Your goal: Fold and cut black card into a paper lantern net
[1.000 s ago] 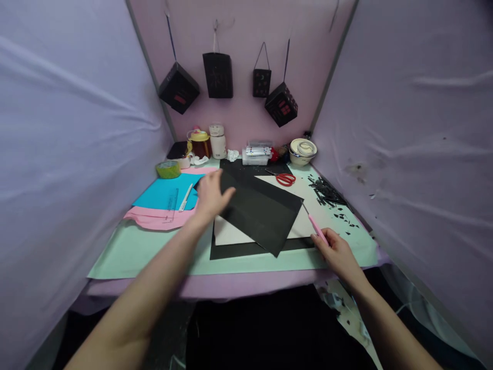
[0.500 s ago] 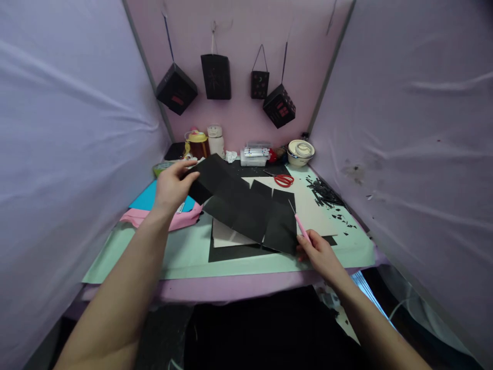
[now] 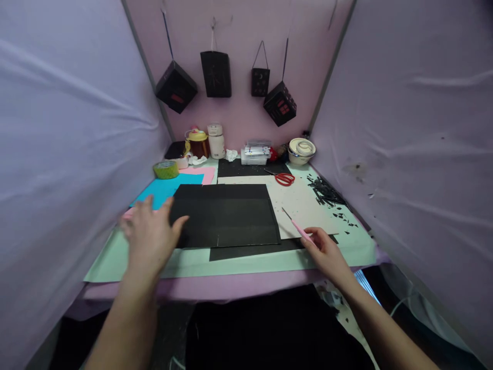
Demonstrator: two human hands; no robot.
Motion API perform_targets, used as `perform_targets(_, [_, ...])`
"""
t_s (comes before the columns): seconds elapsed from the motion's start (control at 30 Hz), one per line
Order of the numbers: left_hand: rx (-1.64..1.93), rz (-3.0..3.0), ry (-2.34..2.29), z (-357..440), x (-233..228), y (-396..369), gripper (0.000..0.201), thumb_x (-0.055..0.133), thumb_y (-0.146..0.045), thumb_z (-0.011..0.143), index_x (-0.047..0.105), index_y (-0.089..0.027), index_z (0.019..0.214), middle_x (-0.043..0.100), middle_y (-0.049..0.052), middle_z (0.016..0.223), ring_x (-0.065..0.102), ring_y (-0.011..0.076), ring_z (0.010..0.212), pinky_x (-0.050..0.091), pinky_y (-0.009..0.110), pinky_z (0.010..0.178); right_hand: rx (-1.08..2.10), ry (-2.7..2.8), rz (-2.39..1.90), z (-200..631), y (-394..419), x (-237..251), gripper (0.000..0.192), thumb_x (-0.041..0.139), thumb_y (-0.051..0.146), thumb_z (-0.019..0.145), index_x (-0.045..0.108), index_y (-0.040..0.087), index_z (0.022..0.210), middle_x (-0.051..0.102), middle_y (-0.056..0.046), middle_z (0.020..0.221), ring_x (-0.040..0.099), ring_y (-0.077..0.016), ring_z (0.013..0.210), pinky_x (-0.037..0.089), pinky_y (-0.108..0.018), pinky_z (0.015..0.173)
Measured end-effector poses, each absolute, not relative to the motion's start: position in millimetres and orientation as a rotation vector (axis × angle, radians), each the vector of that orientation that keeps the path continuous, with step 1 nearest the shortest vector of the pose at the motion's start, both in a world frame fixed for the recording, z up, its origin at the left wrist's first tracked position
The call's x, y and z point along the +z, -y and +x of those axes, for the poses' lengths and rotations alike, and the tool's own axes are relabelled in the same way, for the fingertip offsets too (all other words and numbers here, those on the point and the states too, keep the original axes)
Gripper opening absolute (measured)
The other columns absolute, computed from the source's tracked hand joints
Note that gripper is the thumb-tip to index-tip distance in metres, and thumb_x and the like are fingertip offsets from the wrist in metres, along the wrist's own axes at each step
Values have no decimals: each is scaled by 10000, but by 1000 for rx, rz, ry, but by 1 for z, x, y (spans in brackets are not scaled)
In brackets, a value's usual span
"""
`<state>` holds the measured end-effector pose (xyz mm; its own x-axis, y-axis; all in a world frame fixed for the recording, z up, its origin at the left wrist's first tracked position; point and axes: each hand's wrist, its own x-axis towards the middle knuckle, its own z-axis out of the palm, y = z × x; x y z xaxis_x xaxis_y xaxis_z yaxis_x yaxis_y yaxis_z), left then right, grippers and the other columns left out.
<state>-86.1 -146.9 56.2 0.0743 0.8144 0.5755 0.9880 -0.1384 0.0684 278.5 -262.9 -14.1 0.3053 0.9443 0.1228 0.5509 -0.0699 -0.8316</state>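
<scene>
A folded sheet of black card (image 3: pixel 227 216) lies flat, partly on a pale board (image 3: pixel 302 205) and partly on the table covering. Just left of the card, my left hand (image 3: pixel 148 231) is spread with its fingers apart, slightly blurred, and holds nothing. My right hand (image 3: pixel 321 249) grips a craft knife (image 3: pixel 298 230) by its pink handle, the thin blade pointing up and left over the board. Another black sheet (image 3: pixel 242 252) shows beneath the board's front edge. Blue paper (image 3: pixel 159 189) and pink paper (image 3: pixel 208 176) lie beyond my left hand.
Red-handled scissors (image 3: pixel 284 179) rest at the board's far edge. Black paper scraps (image 3: pixel 325 192) are piled at right. Green tape (image 3: pixel 166 169), a white bottle (image 3: pixel 216 141), a box of pens (image 3: pixel 256 154) and bowls (image 3: pixel 301 151) stand behind. Black paper lanterns (image 3: pixel 216 74) hang on the back wall.
My left hand has let go of the black card and moved down and left. The card, earlier raised and unfolded with slits showing, now lies flat and folded. My right hand still holds the knife.
</scene>
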Motion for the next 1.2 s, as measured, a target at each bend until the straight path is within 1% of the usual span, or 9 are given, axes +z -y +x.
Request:
perform_targets(0.13, [-575,-2819,1156,7,48,156,371,422,-266,937,516,-216,1293,413,69,1461,348,243,1355,269,460,1105,564,1437,-1783,281,278,-11,429,460,438,884,506,202,1240,567,2,757,511,-155,644,411,-272,616])
perform_targets(0.2, [-429,-3057,853,49,33,151,395,365,-249,964,467,-214,1344,373,46,1491,297,198,1388,237,401,1132,536,1457,-1792,282,284,-9,437,450,433,890,508,210,1261,623,-39,896,560,-166,725,448,-287,678])
perform_targets(0.33, [-187,-3195,774,92,4,129,420,366,-275,965,441,-173,1366,402,90,1469,344,232,1365,260,430,1113,524,1479,-1758,287,292,-13,425,456,420,896,533,210,1257,610,-87,1204,581,-213,1047,451,-343,907])
perform_targets(0.43, [-268,-3179,882,93,-7,112,412,342,-285,969,460,-181,1350,427,88,1453,360,242,1356,263,463,1107,519,1539,-1749,287,296,-19,409,461,401,904,549,206,1253,600,-92,1247,549,-220,1143,419,-365,985])
perform_targets(0.57, [-393,-3204,968,87,-11,105,414,348,-219,954,465,-170,1348,423,78,1457,355,220,1361,284,430,1113,467,1676,-1787,279,301,-20,402,414,377,936,536,220,1285,636,-91,1140,591,-213,1048,456,-365,928])
perform_targets(0.67, [-495,-3201,1013,87,-13,106,409,395,-174,927,499,-160,1323,473,78,1420,401,214,1333,302,404,1115,447,1746,-1810,270,304,-18,411,383,359,950,510,234,1320,642,-78,1034,613,-204,944,487,-342,844])
perform_targets(0.8, [-600,-3214,986,88,-14,106,336,478,-166,900,606,-199,1209,562,53,1338,471,209,1281,352,380,1092,430,1789,-1833,261,305,-17,413,371,340,954,499,236,1332,623,-77,1019,607,-205,929,487,-339,834])
perform_targets(0.93, [-631,-3210,986,88,-13,107,268,497,-173,901,676,-185,1101,612,57,1274,512,222,1244,390,370,1066,432,1803,-1864,256,303,-18,420,359,333,960,491,222,1342,618,-83,993,605,-209,904,483,-355,842])
perform_targets(1.2, [-610,-3209,948,88,-8,114,253,494,-207,914,705,-187,1052,623,61,1258,515,239,1239,390,385,1061,320,1786,-1994,247,306,-14,427,333,295,962,494,187,1343,622,-101,976,610,-225,889,475,-358,808])
